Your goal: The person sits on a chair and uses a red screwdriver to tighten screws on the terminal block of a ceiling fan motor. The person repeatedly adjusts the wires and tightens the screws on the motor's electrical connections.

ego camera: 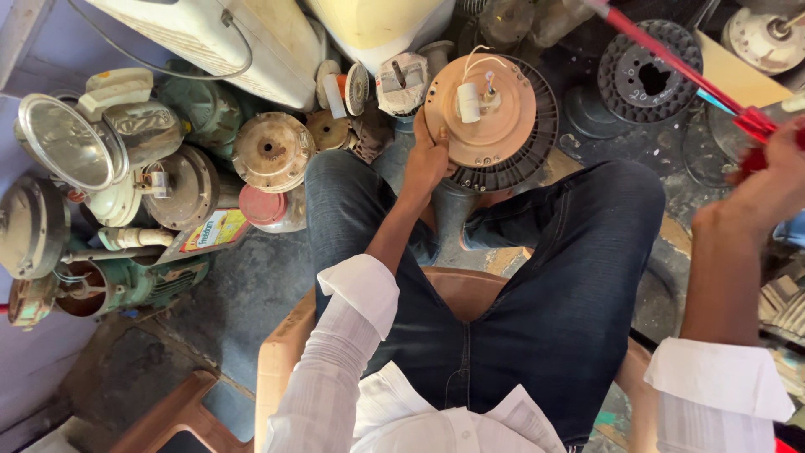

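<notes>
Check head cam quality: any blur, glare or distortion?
Head view: right hand and its red tool are motion-blurred at the frame edge; left hand on the fan motor is sharp; glare on the round metal reflector; wide-angle bending at the edges; soft, even light.

The fan motor stands on the floor at twelve o'clock, just beyond the knees, with the left hand on its nine o'clock edge. At ten o'clock lies a heap of old motors, and behind it a casing. At two o'clock a spool lies flat. The right hand at three o'clock grips a rod slanting toward one o'clock. The person sits on a chair at six o'clock.
</notes>
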